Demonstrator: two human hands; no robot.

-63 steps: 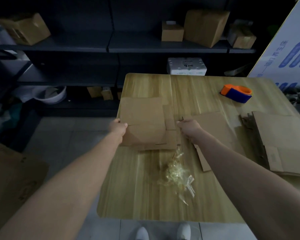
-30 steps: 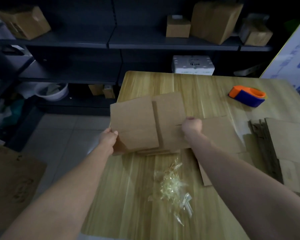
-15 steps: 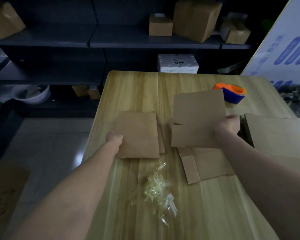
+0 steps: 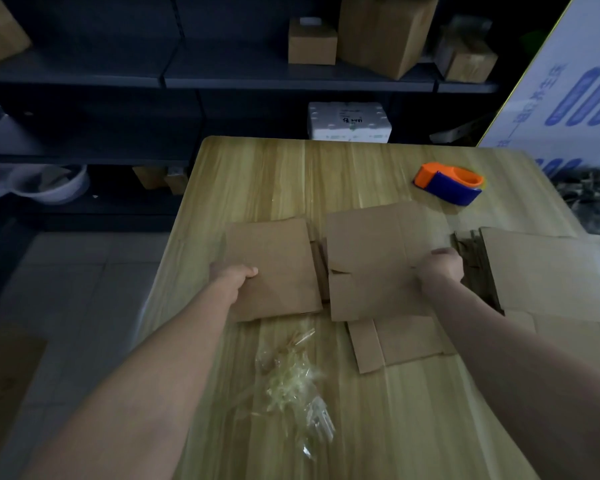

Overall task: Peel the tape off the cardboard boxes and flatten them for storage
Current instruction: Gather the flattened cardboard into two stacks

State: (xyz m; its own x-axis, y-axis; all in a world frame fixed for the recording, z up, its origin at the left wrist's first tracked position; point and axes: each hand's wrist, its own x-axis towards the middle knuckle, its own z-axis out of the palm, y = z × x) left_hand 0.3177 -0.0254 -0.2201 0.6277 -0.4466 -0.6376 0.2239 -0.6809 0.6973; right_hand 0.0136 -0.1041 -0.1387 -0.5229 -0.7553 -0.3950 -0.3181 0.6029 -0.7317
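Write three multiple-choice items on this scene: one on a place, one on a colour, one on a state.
1. Where does the crumpled tape wad lie?
A) on the table, nearer the person than the left cardboard piece gripped by the left hand
B) on a shelf
C) on the floor

2. What colours is the tape dispenser?
A) green and white
B) orange and blue
C) all black

3. What is the right hand doing?
A) lying flat and open
B) hanging empty
C) gripping the right cardboard piece

Key: 1 A, the wad sits on the wood below both held pieces; 2 B, orange top over a blue body; 3 C, its fingers curl round that piece's right edge.
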